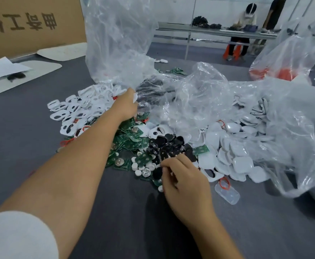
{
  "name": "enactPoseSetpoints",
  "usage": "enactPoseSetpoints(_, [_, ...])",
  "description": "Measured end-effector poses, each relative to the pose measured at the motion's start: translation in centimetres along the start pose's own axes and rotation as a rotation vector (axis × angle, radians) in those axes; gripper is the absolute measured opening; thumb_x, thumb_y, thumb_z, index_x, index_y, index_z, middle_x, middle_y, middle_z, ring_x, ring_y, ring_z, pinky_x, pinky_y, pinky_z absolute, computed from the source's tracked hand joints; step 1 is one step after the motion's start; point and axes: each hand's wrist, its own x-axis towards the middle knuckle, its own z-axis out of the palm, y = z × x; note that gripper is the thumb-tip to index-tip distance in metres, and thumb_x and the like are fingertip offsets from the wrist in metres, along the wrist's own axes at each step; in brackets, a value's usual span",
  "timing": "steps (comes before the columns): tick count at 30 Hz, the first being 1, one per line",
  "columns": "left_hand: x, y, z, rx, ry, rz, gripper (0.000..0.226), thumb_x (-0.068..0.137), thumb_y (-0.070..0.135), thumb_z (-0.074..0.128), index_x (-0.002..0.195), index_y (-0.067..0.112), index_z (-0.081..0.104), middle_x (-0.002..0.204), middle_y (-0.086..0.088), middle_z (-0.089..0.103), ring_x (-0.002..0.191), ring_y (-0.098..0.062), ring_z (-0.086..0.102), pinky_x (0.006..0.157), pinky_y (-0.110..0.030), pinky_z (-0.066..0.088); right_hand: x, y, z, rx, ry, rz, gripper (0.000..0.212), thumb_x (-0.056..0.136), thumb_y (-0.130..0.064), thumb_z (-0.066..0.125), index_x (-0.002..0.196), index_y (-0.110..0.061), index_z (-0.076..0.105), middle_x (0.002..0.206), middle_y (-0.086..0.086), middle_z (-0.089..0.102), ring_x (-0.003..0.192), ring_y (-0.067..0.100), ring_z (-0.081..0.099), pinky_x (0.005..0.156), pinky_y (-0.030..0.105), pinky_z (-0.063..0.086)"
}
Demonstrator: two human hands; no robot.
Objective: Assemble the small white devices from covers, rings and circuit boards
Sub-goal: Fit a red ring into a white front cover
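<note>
Loose parts lie heaped on the grey table [40, 146]. White ring covers [72, 113] pile up at the left, green circuit boards [128, 137] in the middle, black pads [167, 144] beside them, and solid white covers [235, 159] at the right. My left hand [126, 103] reaches far forward and grips a white cover at the edge of a clear bag. My right hand [181, 176] sits at the near edge of the black pads, fingers curled and pinching a small part I cannot make out. Small white round buttons [139, 168] lie just left of it.
Clear plastic bags [199, 94] stand and sprawl over the back and right of the pile. A clear cover with an orange ring [226, 191] lies near my right hand. Another bag holds orange parts [276, 73]. Cardboard [31, 23] leans at the back left. People work at a far table [227, 32].
</note>
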Motion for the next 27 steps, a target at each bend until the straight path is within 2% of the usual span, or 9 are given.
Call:
enactPoseSetpoints(3, [1.9,-0.8,0.0,0.020,-0.009,-0.072,0.036,0.098,0.008,0.046,0.133,0.013,0.042,0.120,-0.015,0.057,0.095,-0.027,0.056,0.077,-0.038,0.045,0.3,0.2,0.0,0.011,-0.024,0.006,0.018,0.090,-0.027,0.044,0.090,-0.026,0.063,0.081,-0.012,0.051,0.066,0.011,0.051,0.052,0.036,0.049])
enactPoseSetpoints(5, [2.8,-1.3,0.1,0.186,-0.080,-0.071,0.055,0.097,0.007,0.049,0.149,0.017,0.033,0.154,-0.015,0.034,0.136,-0.035,0.039,0.110,-0.049,0.032,0.4,0.3,0.1,0.008,-0.031,0.010,0.018,0.090,-0.028,0.044,0.091,-0.027,0.062,0.082,-0.013,0.051,0.067,0.011,0.051,0.052,0.036,0.049])
enactPoseSetpoints(7, [2.8,-1.5,0.3,0.411,-0.183,-0.019,0.066,0.098,0.014,0.048,0.156,0.020,0.016,0.164,-0.010,0.004,0.149,-0.034,0.013,0.119,-0.052,0.015,0.5,0.2,0.2,0.008,-0.041,0.018,0.019,0.090,-0.029,0.043,0.091,-0.028,0.062,0.082,-0.013,0.050,0.067,0.011,0.051,0.053,0.035,0.048])
enactPoseSetpoints(9, [2.6,-1.2,0.6,0.513,-0.214,0.004,0.067,0.098,0.017,0.049,0.156,0.014,0.016,0.163,-0.012,0.007,0.143,-0.038,0.027,0.115,-0.048,0.027,0.6,0.3,0.2,0.014,-0.047,0.028,0.017,0.090,-0.028,0.045,0.090,-0.028,0.062,0.082,-0.014,0.050,0.067,0.009,0.050,0.053,0.033,0.048])
enactPoseSetpoints(11, [2.2,-0.5,0.6,0.589,-0.186,0.042,0.051,0.093,0.009,0.053,0.142,0.002,0.041,0.144,-0.019,0.034,0.114,-0.036,0.051,0.090,-0.043,0.046,0.7,0.3,0.2,0.016,-0.048,0.042,0.014,0.089,-0.024,0.049,0.089,-0.028,0.062,0.082,-0.014,0.050,0.068,0.009,0.051,0.053,0.031,0.047])
enactPoseSetpoints(14, [1.4,0.7,0.1,0.606,-0.158,0.062,0.015,0.090,0.002,0.057,0.104,0.000,0.060,0.102,-0.016,0.052,0.080,-0.028,0.049,0.069,-0.037,0.042,0.8,0.3,0.2,0.042,-0.041,0.068,0.014,0.088,-0.020,0.051,0.087,-0.025,0.064,0.080,-0.013,0.051,0.067,0.010,0.051,0.053,0.033,0.046])
enactPoseSetpoints(18, [0.8,0.8,-0.4,0.063,-0.004,-0.036,0.020,0.094,-0.001,0.052,0.108,0.004,0.065,0.090,-0.011,0.061,0.079,-0.027,0.054,0.068,-0.034,0.045,0.8,0.5,0.1,0.135,-0.045,0.122,0.013,0.089,-0.014,0.054,0.087,-0.021,0.064,0.081,-0.011,0.054,0.062,0.012,0.058,0.055,0.040,0.049])
enactPoseSetpoints(22, [-1.0,1.5,-1.4,-0.552,0.192,-0.123,0.023,0.100,0.006,0.049,0.113,0.012,0.068,0.089,0.001,0.063,0.069,-0.011,0.058,0.056,-0.022,0.053,0.9,0.6,0.0,0.171,-0.032,0.150,0.014,0.089,-0.009,0.055,0.085,-0.020,0.063,0.079,-0.011,0.053,0.062,0.015,0.059,0.058,0.043,0.050])
enactPoseSetpoints(27, [-5.4,3.7,-1.2,-1.135,0.095,-0.115,0.026,0.095,-0.004,0.052,0.093,0.015,0.069,0.099,-0.003,0.066,0.079,-0.007,0.069,0.071,-0.021,0.056,0.9,0.7,-0.1,0.163,0.046,0.167,0.015,0.086,-0.004,0.059,0.084,-0.016,0.066,0.079,-0.004,0.057,0.070,0.014,0.053,0.065,0.039,0.046])
